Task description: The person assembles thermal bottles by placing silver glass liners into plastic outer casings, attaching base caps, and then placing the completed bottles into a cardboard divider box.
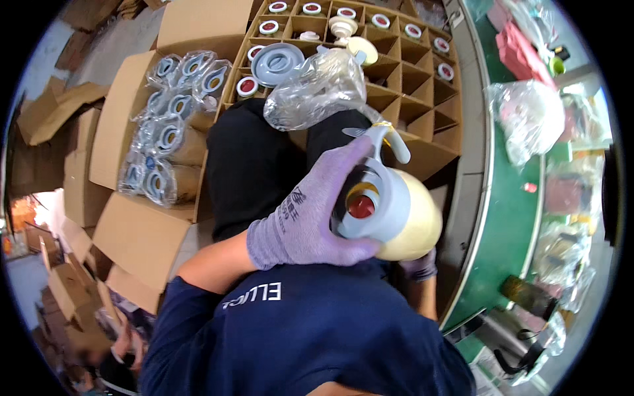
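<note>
A cream vacuum jug (417, 221) with a grey-blue collar and handle lies tilted over my lap. Its mouth faces up and to the left, and a round red piece shows inside. My left hand (317, 204), in a lilac-grey knit glove, grips the collar with the thumb below and the fingers near the handle. My right hand (420, 265), also gloved, is by the jug's lower end, its fingers hidden behind the body. Beyond my knees rest a crumpled clear plastic bag (317, 92) and a grey-blue round part (277, 65).
Ahead is a divided carton (415, 82) with several red-centred round tops in its cells. On the left, an open carton (119, 132) holds several bagged grey-blue jugs (168, 135). A green bench (472, 277) with plastic-wrapped items runs along the right. Another person's arm (122, 343) shows at lower left.
</note>
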`<state>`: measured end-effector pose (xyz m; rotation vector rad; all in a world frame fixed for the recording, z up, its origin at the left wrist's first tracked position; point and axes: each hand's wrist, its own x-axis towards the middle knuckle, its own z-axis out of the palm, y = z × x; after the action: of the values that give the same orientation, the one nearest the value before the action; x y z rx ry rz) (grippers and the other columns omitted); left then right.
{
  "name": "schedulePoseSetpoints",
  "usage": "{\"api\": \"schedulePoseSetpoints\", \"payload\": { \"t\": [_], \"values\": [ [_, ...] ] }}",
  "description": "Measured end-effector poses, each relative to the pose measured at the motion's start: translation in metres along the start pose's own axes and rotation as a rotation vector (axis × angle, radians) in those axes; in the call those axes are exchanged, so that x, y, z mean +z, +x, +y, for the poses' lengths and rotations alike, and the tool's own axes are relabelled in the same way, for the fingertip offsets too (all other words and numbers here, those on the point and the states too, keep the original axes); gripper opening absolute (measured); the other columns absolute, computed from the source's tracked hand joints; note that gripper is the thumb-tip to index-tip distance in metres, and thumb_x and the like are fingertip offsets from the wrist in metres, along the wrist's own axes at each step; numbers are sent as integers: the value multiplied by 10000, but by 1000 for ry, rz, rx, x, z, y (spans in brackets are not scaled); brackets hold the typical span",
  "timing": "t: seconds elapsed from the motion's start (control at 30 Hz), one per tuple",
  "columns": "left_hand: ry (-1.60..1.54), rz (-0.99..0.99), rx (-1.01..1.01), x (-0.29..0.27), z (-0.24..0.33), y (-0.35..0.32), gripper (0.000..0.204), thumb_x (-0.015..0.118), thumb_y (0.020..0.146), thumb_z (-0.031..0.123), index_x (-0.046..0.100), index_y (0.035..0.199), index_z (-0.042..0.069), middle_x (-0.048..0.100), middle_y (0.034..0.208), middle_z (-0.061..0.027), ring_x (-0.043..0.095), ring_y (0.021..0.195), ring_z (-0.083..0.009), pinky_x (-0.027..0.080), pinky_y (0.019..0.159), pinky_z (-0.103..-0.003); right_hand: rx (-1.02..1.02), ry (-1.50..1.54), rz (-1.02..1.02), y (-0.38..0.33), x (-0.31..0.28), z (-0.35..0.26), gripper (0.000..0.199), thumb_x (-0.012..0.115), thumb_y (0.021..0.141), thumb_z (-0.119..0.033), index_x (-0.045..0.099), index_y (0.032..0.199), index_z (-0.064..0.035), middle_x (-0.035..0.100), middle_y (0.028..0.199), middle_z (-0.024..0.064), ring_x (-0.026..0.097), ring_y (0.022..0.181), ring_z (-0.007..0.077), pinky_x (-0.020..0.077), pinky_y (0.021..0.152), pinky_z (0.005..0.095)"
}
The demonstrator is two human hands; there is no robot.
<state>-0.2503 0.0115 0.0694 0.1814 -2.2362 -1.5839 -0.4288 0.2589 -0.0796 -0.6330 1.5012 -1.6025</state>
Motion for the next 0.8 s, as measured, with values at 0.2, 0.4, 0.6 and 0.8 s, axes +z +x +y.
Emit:
{"api": "schedulePoseSetpoints", "payload": {
  "t": [0.2,0.4,0.6,0.8],
  "values": [
    [55,82,197,12,19,14,1163,886,624,215,225,1552,-19,445,1420,-243,495,1310,-381,386,1118,-434,141,742,33,13,-12,71,602,420,1061,-428,331,1555,-95,450,1541,145,469,1393,293,416,1147,479],
    [56,99,103,0,22,11,1159,877,616,218,238,1553,-16,477,1395,-244,503,1300,-398,387,1116,-442,49,522,35,27,-6,41,586,537,1015,-344,394,1513,-69,520,1466,143,525,1331,273,452,1110,444],
    [115,199,174,-6,8,6,1057,846,663,189,287,1539,-7,469,1395,-260,516,1268,-420,414,1091,-440,-28,186,24,44,-9,-2,581,654,968,-260,458,1470,-43,590,1392,141,580,1269,253,488,1073,410],
    [-114,119,-372,-27,-55,-86,947,762,846,347,243,1541,-33,465,1468,-238,465,1374,-307,347,1156,-403,-136,-740,-184,94,16,-154,537,753,864,-179,590,1341,8,717,1206,126,678,1107,195,508,986,345]
  ]
}}
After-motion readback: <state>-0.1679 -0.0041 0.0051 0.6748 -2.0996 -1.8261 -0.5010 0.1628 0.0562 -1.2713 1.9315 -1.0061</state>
